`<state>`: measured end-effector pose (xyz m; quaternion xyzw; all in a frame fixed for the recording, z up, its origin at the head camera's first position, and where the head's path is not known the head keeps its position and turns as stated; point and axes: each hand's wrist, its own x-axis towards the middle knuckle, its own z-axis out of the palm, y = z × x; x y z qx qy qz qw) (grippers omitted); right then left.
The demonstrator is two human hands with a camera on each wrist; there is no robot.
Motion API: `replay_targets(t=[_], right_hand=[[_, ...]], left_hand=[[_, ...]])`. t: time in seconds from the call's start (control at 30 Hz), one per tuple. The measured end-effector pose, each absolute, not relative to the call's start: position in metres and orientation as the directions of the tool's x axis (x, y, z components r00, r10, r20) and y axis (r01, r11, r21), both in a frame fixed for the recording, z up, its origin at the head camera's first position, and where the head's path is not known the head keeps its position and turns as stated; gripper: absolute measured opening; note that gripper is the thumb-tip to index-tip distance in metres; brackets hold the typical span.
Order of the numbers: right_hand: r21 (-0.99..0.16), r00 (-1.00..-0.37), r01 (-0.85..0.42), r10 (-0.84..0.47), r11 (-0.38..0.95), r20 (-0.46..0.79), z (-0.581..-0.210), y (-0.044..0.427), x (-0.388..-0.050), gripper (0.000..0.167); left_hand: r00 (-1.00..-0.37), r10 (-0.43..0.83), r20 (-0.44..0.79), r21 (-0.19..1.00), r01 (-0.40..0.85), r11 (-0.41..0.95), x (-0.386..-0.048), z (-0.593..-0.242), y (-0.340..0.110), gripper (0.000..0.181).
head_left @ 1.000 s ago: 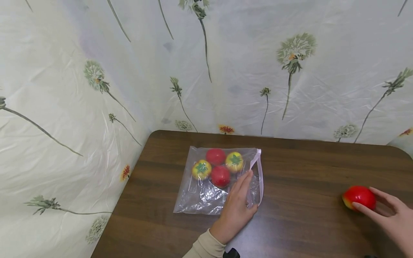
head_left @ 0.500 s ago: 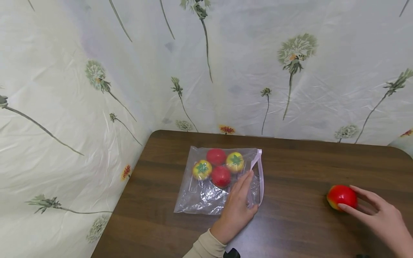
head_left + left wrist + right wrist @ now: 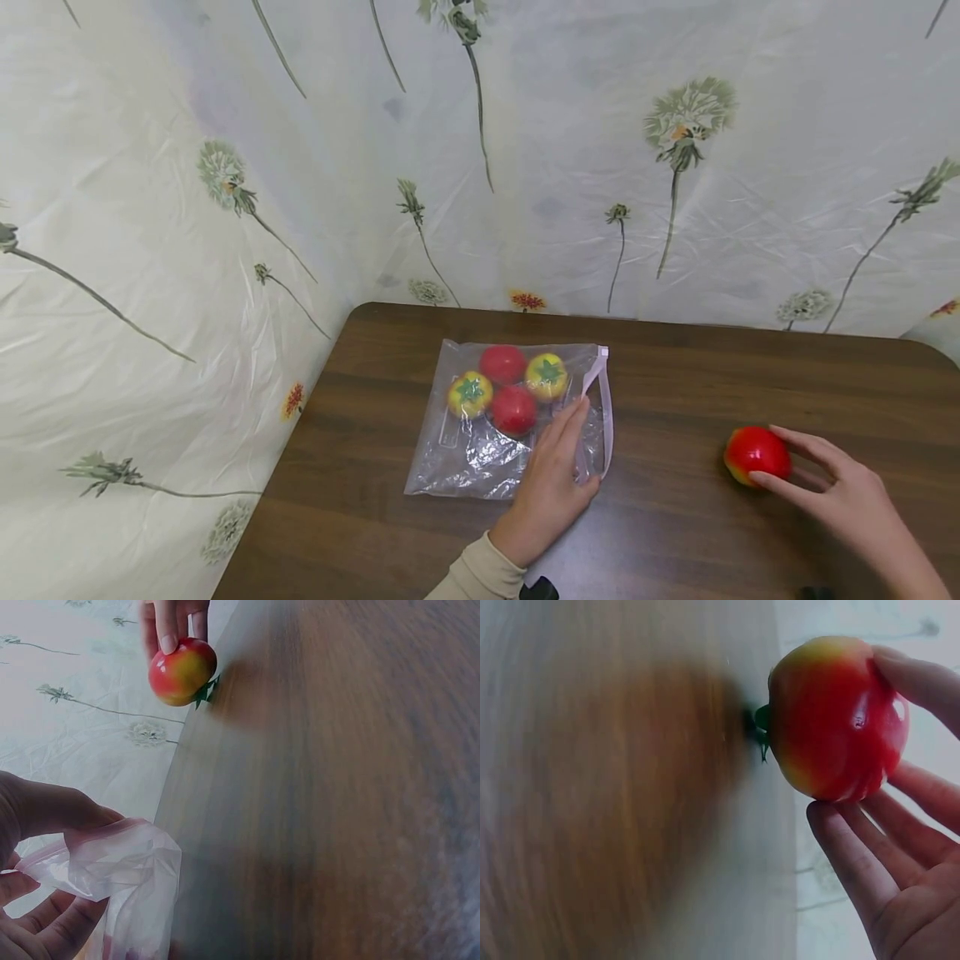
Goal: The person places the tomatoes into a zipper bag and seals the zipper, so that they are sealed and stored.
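Note:
A clear zip bag (image 3: 438, 467) with a pale pink slider strip lies flat, left of the table's middle. Inside it are several toy tomatoes (image 3: 513, 410), some red side up, others showing yellow with green leaves. My left hand (image 3: 547, 487) holds the bag's mouth; in the left wrist view, thumb and fingers keep the plastic (image 3: 139, 870) spread apart. To the right, my right hand (image 3: 847, 492) grips another red-and-yellow toy tomato (image 3: 759, 454) between thumb and fingertips. The right wrist view has this tomato (image 3: 840, 720) with its green leaves toward the table, held above the surface.
The brown wooden table (image 3: 675, 383) has rounded back corners. Behind it and on its left hangs a pale sheet (image 3: 555, 150) printed with dandelions. Bare tabletop lies between the bag and my right hand.
My right hand has carried its toy tomato leftward, closer to the bag. The left hand and the bag have stayed in place.

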<state>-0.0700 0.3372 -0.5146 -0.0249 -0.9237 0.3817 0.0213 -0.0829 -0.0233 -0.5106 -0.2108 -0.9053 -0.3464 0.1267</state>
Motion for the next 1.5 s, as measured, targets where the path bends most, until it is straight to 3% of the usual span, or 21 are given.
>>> replay_targets(t=[0.4,0.97,1.5], right_hand=[[-0.730,-0.997,-0.074,-0.046,0.679,0.058,-0.512,0.318,-0.074,0.071],[-0.744,-0.967,-0.252,-0.140,0.619,0.212,-0.508,0.279,-0.086,0.066],[-0.743,-0.956,-0.290,-0.221,0.604,0.193,-0.501,0.242,-0.102,0.069]], left_hand=[[-0.879,0.294,0.375,0.573,0.469,0.672,-0.082,-0.510,-0.023,0.106],[-0.884,0.288,0.368,0.573,0.459,0.679,-0.083,-0.510,-0.022,0.106],[-0.895,0.291,0.339,0.589,0.443,0.676,-0.082,-0.507,-0.023,0.106]])
